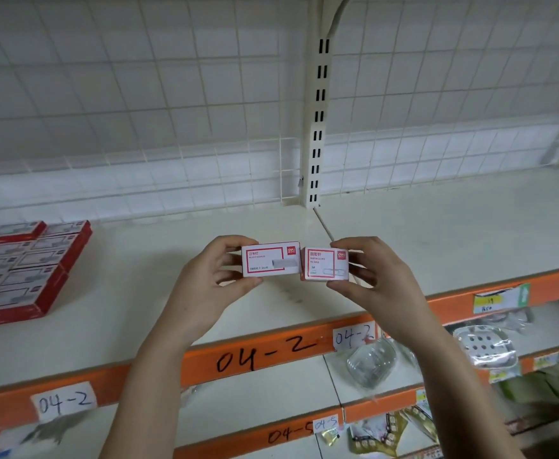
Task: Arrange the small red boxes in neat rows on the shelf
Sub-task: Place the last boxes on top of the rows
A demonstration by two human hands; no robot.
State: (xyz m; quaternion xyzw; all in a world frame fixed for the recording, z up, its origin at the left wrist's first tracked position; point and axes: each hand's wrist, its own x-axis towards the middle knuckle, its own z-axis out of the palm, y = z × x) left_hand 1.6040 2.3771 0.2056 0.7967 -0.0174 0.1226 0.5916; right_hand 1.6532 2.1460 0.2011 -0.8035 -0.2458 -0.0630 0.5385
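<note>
— Red-and-white cardboard in both grips, then: the left hand [220, 271] pinches the wider box [270, 260] between thumb below and fingers above, closed on it. The right hand [367, 271] is closed the same way on the narrower box [326, 264].

— Are the two touching?

— Their inner ends meet or very nearly do; I can't tell which. Both are held up with printed faces to the camera, above the middle of the cream shelf [437, 233], short of its orange front edge [271, 351].

— And where should they go?

— My guess is the block of red boxes [23, 270] lying flat in rows at the left end of the shelf, near the front. The two labels differ in width and print, so I'd check which one matches that block before adding it.

— How to set them down well?

— Tip each box flat, face up, and slide it against the right side of the block so that edges line up and the front stays flush. Placing one at a time would be safer; a pinch on the long edges leaves little control when pushing. Mind not to nudge the rows already squared.
</note>
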